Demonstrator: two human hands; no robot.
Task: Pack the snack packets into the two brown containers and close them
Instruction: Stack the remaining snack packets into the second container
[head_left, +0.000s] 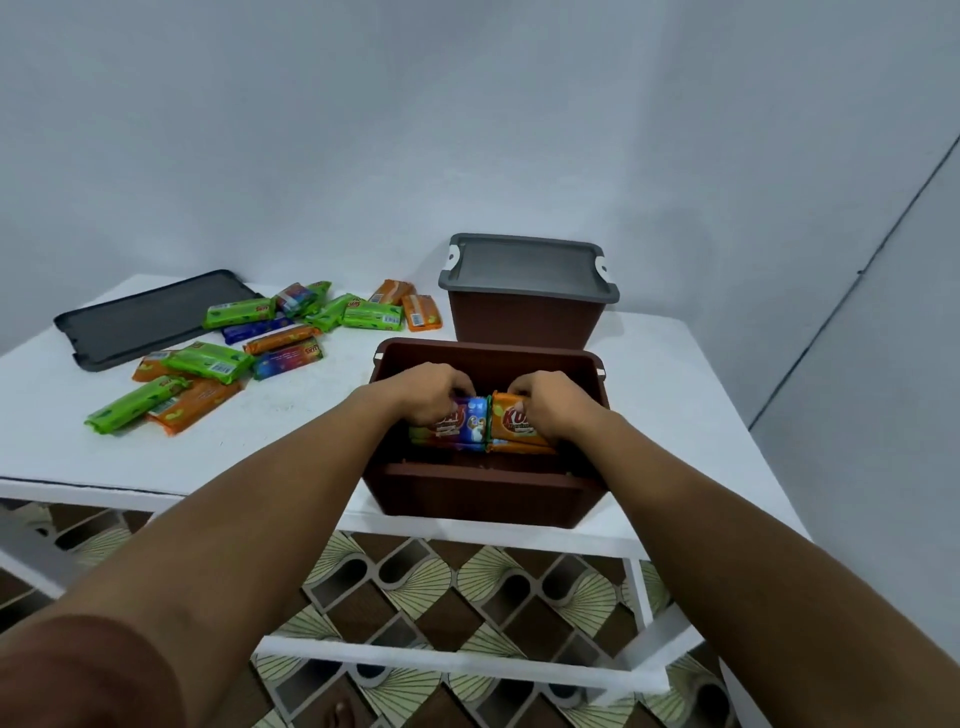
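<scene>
Your two bare arms stretch out from the bottom of the view and meet over the open brown box (483, 493), which sits at the front edge of the white table (675, 395). Your left hand (428, 392) is curled around a blue packet (460, 423) inside the box. Your right hand (548, 408) is curled around an orange packet (514, 421) right beside it. The two packets touch side by side (more packets lie under them, but you can only see their edges). Your hands are close together, each closed on its own packet.

Behind the open box stands the second brown box (524, 319). It has its gray lid (527, 267) on top.

Off to the left, well apart from the boxes, a pile of loose snack packets (249, 348) lies on the table. Some are green, some orange, some blue, and they overlap each other. Past the pile, near the far left corner, the other gray lid (140, 322) lies flat on the table.

Under the table you can see a floor (431, 587) with a brown and cream pattern.
</scene>
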